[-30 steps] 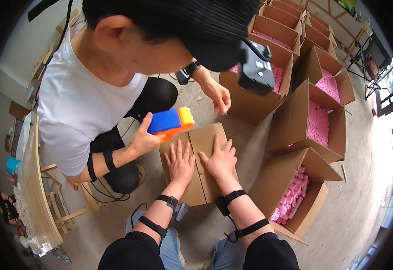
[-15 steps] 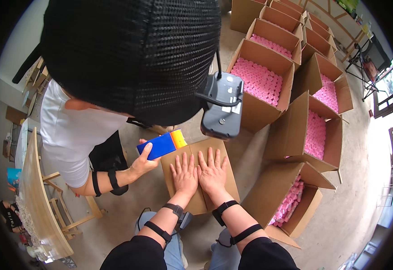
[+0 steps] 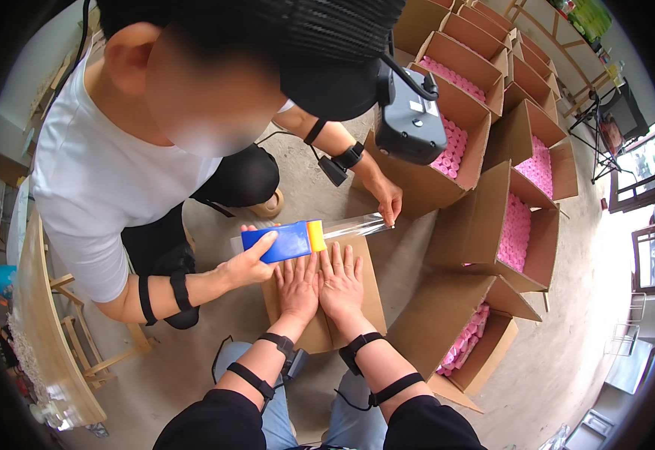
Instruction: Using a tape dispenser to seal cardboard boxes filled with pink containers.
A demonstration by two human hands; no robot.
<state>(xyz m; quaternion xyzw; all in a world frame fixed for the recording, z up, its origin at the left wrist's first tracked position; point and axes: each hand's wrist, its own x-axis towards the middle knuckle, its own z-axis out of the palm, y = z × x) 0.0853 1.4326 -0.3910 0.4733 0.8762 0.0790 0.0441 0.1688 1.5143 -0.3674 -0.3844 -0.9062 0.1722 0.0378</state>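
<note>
At the far left we see a pale wooden bench (image 3: 57, 352). Next to it a co-worker in a white short-sleeved T-shirt (image 3: 102, 180) and a black cap leans in, one hand (image 3: 249, 259) wrapped around a blue and yellow tape dispenser (image 3: 276, 241). Just below the dispenser, our bare left hand (image 3: 297, 291) lies flat, wide, with fingers a little apart and holding nothing. It presses on the closed top of a brown cardboard box (image 3: 315, 335), which sits in front of our blue-jeaned legs, its centre seam running between our arms. Our bare right hand (image 3: 340, 291) lies beside the left, just as flat, spread and free of any object. Above its fingertips, a strip of clear, shiny tape (image 3: 350, 225) stretches from the dispenser to the co-worker's other hand (image 3: 389, 204), which pinches the end; whether the strip touches the box, we cannot tell. Farther right stand rows of open brown cardboard cartons (image 3: 466, 221), several filled with pink cylindrical pieces (image 3: 515, 234). Bright windows (image 3: 651, 157) line the right edge.
</note>
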